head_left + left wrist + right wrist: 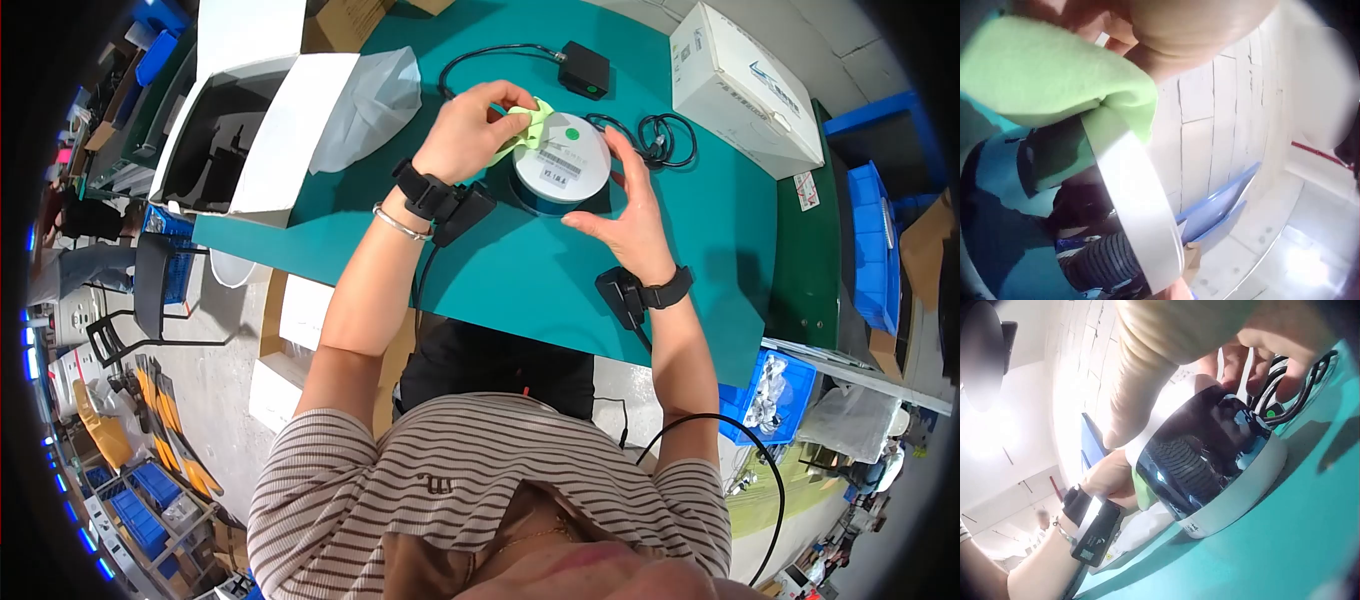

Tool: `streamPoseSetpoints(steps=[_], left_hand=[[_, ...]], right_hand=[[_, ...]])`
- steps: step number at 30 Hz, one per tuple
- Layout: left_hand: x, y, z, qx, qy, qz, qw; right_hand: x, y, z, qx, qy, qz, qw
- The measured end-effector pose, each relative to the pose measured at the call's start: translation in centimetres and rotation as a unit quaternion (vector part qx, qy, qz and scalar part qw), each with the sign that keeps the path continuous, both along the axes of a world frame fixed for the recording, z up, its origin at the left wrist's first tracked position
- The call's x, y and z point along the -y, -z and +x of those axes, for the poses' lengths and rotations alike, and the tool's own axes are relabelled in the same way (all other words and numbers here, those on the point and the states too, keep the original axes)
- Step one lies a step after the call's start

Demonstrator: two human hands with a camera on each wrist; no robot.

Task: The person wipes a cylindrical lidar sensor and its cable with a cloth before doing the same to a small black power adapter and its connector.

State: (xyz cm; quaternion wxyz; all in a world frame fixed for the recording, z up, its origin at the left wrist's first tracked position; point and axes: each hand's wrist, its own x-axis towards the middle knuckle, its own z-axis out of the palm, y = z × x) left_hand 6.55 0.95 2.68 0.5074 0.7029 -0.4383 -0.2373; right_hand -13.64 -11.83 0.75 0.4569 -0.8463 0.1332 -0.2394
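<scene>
Centrally, a smooth teal counter (470, 280) carries an open white carton (315, 110) at left and a closed white carton (745, 95) at right. A squat drum (560, 170) is at counter level between them: long axis near vertical, round labelled end facing up; cannot tell whether its base sits flush. It lies between both sets of fingers. Right fingers (630, 160) spread wide around its right side, thumb on the near side; contact not determinable. Left fingers (512, 95) pinch a soft, folded lime-green cloth (537, 125) at the drum's upper left rim. Drum surface: white cap, glossy dark reflective band, white base. Cap bears a barcode and small green round sticker (572, 133).
</scene>
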Motion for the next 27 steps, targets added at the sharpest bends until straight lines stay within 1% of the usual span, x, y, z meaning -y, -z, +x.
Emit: streamPoseSetpoints(steps=[1, 2, 3, 5, 7, 8, 9, 10, 11, 13, 14, 18, 20, 21, 23, 24, 25, 27], left_hand=[[-0.1, 0.8, 0.0, -0.044, -0.001, -0.028, 0.999], [-0.2, 1.4, 0.3, -0.086, 0.017, -0.041, 0.995], [-0.3, 1.6, 0.7, -0.091, 0.015, -0.041, 0.995], [-0.3, 1.8, 1.4, -0.082, 0.052, -0.044, 0.994], [-0.1, 2.7, 1.6, -0.102, 0.046, -0.042, 0.993], [0.4, 3.8, 1.7, -0.101, 0.034, -0.040, 0.993], [0.6, 4.2, 1.6, -0.101, 0.022, -0.037, 0.994], [0.9, 4.5, 1.5, -0.100, 0.009, -0.029, 0.995], [0.8, 4.8, 1.6, -0.103, 0.007, -0.029, 0.994], [0.9, 4.8, 1.7, -0.074, 0.026, -0.036, 0.996], [0.9, 4.7, 1.8, -0.076, 0.038, -0.023, 0.996], [0.8, 5.2, 2.3, -0.055, 0.055, -0.049, 0.996], [0.7, 4.9, 2.2, -0.060, 0.002, -0.023, 0.998], [0.8, 4.9, 2.3, -0.061, 0.002, -0.027, 0.998], [1.0, 5.2, 2.5, -0.088, -0.036, -0.034, 0.995], [1.0, 5.0, 2.5, -0.110, -0.028, -0.067, 0.991], [1.1, 4.9, 2.0, -0.113, -0.027, -0.070, 0.991], [1.4, 4.4, 0.7, -0.148, 0.011, -0.124, 0.981]], right_hand=[[0.0, 0.1, 0.0, 0.006, -0.003, -0.007, 1.000], [-0.1, 0.1, 0.1, 0.007, -0.005, -0.021, 1.000], [-0.2, 0.1, 0.1, 0.001, -0.008, -0.021, 1.000], [-0.2, -0.2, 0.2, 0.001, -0.001, -0.077, 0.997], [-0.5, -1.3, 1.0, 0.004, -0.004, -0.104, 0.995], [-0.7, -1.8, 1.4, 0.001, -0.007, -0.159, 0.987], [-0.9, -2.3, 2.0, 0.000, -0.010, -0.212, 0.977], [-1.4, -3.0, 2.6, -0.013, -0.014, -0.243, 0.970], [-1.7, -3.3, 3.2, -0.015, -0.017, -0.243, 0.970], [-2.0, -3.6, 4.6, -0.063, -0.024, -0.329, 0.942], [-1.9, -3.3, 5.0, -0.077, -0.036, -0.340, 0.937], [-2.3, -3.3, 5.5, -0.116, -0.044, -0.339, 0.933], [-2.2, -3.3, 5.3, -0.083, -0.046, -0.347, 0.933], [-1.9, -3.3, 5.1, -0.085, -0.047, -0.352, 0.931], [-1.3, -3.5, 4.4, -0.069, -0.014, -0.281, 0.957], [-0.9, -3.8, 4.1, -0.064, -0.012, -0.273, 0.960], [-0.4, -3.7, 3.7, -0.067, -0.012, -0.275, 0.959], [0.6, -3.0, 3.3, -0.025, -0.014, -0.199, 0.980]])
